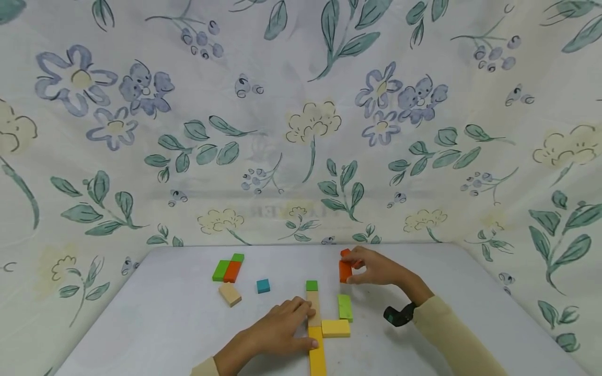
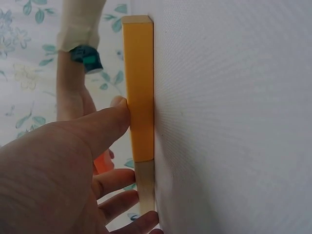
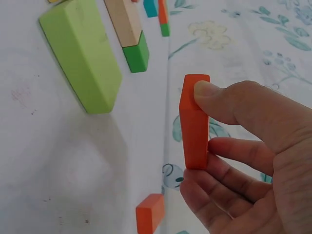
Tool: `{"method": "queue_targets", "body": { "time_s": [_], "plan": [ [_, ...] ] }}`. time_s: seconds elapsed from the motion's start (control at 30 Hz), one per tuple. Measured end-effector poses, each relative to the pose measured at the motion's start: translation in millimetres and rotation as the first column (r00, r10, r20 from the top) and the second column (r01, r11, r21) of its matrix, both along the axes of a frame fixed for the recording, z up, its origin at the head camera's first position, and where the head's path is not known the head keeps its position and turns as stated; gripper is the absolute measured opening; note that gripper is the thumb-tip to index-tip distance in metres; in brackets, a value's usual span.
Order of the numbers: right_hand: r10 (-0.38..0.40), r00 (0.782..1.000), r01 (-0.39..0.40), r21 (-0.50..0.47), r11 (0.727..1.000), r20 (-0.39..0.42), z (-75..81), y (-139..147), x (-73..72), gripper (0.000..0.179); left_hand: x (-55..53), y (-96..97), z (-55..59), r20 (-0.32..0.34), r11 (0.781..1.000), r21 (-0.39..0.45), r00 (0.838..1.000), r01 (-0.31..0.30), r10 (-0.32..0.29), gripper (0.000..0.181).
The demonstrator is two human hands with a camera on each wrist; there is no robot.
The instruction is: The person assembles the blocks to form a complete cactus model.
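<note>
My right hand [image 1: 373, 266] pinches an orange-red rectangular block [image 3: 195, 126], thumb at one end and fingertips at the other in the right wrist view. Beyond it a smaller orange block [image 3: 150, 214] lies on the table. My left hand [image 1: 282, 328] rests along a row of blocks. Its thumb touches a long yellow block [image 2: 140, 92], and its fingertips lie on the plain wooden block [image 2: 145, 180] adjoining it. A small green block [image 1: 312, 285] caps the far end of that row. From the row's right side a second yellow block [image 1: 336, 328] sticks out, with a light green block [image 1: 345, 307] just beyond.
At the far left of the white table [image 1: 155, 313], a green block [image 1: 221, 270] and a red block [image 1: 232, 271] lie side by side, a smaller green one [image 1: 238, 257] behind. Nearer are a wooden block [image 1: 230, 294] and a blue block [image 1: 263, 285]. Flowered cloth [image 1: 263, 219] hangs behind.
</note>
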State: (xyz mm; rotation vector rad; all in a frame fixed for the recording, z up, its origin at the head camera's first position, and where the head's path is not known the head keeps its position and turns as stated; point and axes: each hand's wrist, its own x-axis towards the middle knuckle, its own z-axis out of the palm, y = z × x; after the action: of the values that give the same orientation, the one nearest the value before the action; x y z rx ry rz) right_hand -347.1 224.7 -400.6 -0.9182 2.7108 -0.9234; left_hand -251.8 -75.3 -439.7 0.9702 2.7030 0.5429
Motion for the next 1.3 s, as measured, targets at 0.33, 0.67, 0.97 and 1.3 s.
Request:
{"method": "queue_targets", "body": {
  "time_s": [0.33, 0.67, 0.97, 1.3],
  "plan": [
    [-0.032, 0.999, 0.032, 0.007, 0.999, 0.024, -11.4, 2, 2.6, 0.054, -0.1, -0.1, -1.1, -0.003, 1.0, 0.001, 1.0, 0.003, -0.003, 0.063],
    [-0.018, 0.999, 0.017, 0.031, 0.999, 0.044, -16.6, 0, 0.2, 0.053, 1.3, -0.2, -0.1, -0.004, 1.0, 0.002, 1.0, -0.002, 0.002, 0.062],
    [-0.012, 1.0, 0.01, 0.064, 0.998, 0.027, -21.8, -1, -1.9, 0.054, 2.3, 0.6, 2.5, 0.007, 1.0, -0.002, 1.0, -0.006, 0.006, 0.062],
    [-0.035, 0.998, 0.032, 0.076, 0.997, 0.043, -24.1, -4, -0.3, 0.053, 2.8, 2.5, 3.7, 0.014, 1.0, -0.004, 1.0, -0.017, 0.017, 0.063]
  ]
}}
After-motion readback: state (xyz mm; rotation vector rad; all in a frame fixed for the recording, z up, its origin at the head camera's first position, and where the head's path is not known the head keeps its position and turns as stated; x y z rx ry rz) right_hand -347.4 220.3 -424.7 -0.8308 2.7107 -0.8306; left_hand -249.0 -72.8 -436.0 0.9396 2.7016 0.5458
